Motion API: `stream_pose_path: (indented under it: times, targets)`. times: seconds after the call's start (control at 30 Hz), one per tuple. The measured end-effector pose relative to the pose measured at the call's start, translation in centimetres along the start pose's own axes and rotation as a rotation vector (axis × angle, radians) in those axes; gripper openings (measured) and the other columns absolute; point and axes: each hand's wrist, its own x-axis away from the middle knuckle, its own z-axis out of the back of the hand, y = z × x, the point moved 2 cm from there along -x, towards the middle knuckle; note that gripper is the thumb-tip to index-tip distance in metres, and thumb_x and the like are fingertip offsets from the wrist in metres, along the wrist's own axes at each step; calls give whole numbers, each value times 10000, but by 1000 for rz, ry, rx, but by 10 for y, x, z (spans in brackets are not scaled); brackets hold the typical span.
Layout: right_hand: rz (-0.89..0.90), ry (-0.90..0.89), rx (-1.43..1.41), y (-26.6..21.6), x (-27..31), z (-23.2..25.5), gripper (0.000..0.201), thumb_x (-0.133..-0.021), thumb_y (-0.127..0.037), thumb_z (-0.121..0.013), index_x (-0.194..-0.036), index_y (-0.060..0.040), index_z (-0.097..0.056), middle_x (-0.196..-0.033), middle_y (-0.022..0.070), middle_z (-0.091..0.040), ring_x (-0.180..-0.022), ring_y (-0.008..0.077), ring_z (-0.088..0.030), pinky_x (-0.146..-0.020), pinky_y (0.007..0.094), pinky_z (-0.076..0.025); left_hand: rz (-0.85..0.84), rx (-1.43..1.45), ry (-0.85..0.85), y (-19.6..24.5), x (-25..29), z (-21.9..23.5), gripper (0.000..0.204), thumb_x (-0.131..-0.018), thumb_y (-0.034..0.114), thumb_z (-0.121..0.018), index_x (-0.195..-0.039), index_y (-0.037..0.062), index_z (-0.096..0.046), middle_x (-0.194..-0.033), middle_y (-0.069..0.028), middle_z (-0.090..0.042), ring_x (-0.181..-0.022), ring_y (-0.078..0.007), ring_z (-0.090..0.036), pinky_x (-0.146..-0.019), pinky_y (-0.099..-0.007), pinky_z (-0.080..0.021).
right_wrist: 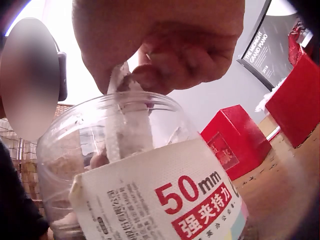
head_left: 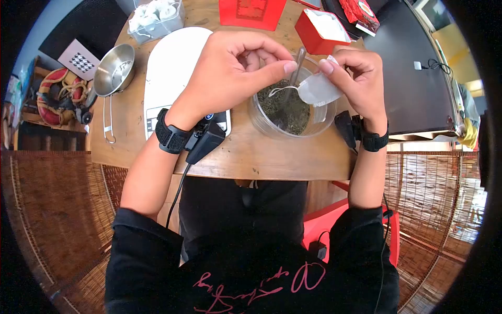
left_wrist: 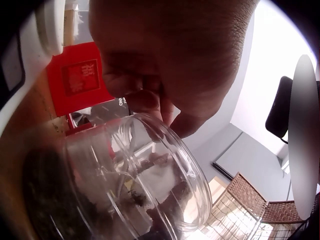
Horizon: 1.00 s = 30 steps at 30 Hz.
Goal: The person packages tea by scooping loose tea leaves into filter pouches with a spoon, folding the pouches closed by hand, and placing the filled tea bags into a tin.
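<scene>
A clear plastic jar [head_left: 317, 123] holds dark, dry, leaf-like material; its printed label [right_wrist: 165, 192] faces the right wrist camera. Above its left side, my left hand [head_left: 230, 73] pinches the handle of a metal spoon [head_left: 299, 62] between thumb and finger; the spoon's lower end is hard to make out in the jar. My right hand [head_left: 361, 78] grips a small white mesh bag [head_left: 318, 90] over the jar's right side, its mouth near the fingers. A thin white string [head_left: 278, 89] loops from the bag towards the left.
A white scale [head_left: 170, 70] lies left of the jar, with a metal strainer or pan [head_left: 114, 70] beyond it. Behind stand a plastic tub of white items [head_left: 157, 23], a red box [head_left: 251, 13] and an open red box with white contents [head_left: 314, 34].
</scene>
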Motion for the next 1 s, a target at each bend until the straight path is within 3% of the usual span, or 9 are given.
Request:
stream_pose_path:
  times: [0.17, 0.23, 0.27, 0.33, 0.37, 0.43, 0.67, 0.83, 1.0]
  targets:
    - [-1, -15, -92, 0, -1, 2, 248, -945, -127, -730, -745, 18, -717, -653, -29, -617, -593, 19, -479, -522, 227, -350, 12, 3, -21, 4, 0, 1, 160, -884, 131, -811, -987, 15, -772, -699, 91, -608, -585, 42, -429, -517, -166, -303]
    - [-9, -31, -78, 1, -3, 4, 254, -950, -129, -725, -744, 20, -715, -657, -24, -624, -601, 21, -492, -526, 228, -360, 28, -16, -35, 6, 0, 1, 169, -829, 156, -837, -950, 49, -788, -753, 43, -683, -689, -38, -545, -627, -221, -435]
    - [-25, -40, -105, 1, -3, 3, 237, -942, -125, -733, -753, 18, -721, -668, -18, -639, -611, 22, -505, -534, 226, -371, 27, -15, -30, 3, -2, 1, 169, -829, 156, -837, -950, 49, -788, -753, 43, -683, -689, -38, -545, -627, -221, -435]
    - [-43, -52, -130, -1, -1, 0, 221, -935, -121, -742, -762, 16, -727, -680, -12, -653, -621, 22, -518, -542, 223, -382, -382, -258, -12, 1, -5, 0, 189, -803, 187, -849, -961, 94, -799, -973, -11, -742, -983, -166, -611, -891, -323, -482]
    - [-33, -46, -153, -5, 0, -5, 188, -917, -114, -759, -780, 14, -739, -690, -11, -662, -623, 22, -518, -546, 220, -382, -382, -257, -9, 1, -4, 0, 189, -803, 187, -849, -961, 94, -799, -973, -11, -742, -983, -166, -611, -891, -323, -482]
    - [-20, -39, -174, -8, 1, -11, 157, -900, -107, -776, -798, 11, -752, -700, -10, -671, -625, 22, -517, -550, 217, -383, -372, -288, -52, 3, -2, -2, 209, -775, 169, -854, -963, 92, -803, -1231, -71, -713, -1233, -283, -559, -1110, -417, -376]
    - [-7, -113, -130, -2, 3, -9, 162, -852, -92, -814, -958, 22, -770, -780, -5, -699, -643, 9, -540, -563, 187, -382, -346, -257, -117, -2, -2, -2, 140, -773, 152, -852, -879, 74, -803, -1250, -73, -706, -1248, -277, -574, -1098, -422, -400]
    - [41, 14, -351, 9, -1, 1, 227, -876, -70, -788, -1070, 36, -735, -838, 7, -691, -647, 5, -507, -559, 170, -337, -308, -254, -21, 0, -5, 5, 127, -785, 136, -845, -880, 63, -805, -1196, -88, -726, -1184, -255, -617, -1054, -395, -439]
    - [-54, -58, -150, 14, 3, 2, 146, -875, -115, -815, -833, 7, -748, -732, -22, -684, -631, 10, -551, -552, 186, -394, -279, -201, -18, -2, -3, 2, 127, -787, 141, -845, -879, 63, -806, -1189, -91, -729, -1177, -254, -617, -1037, -388, -445]
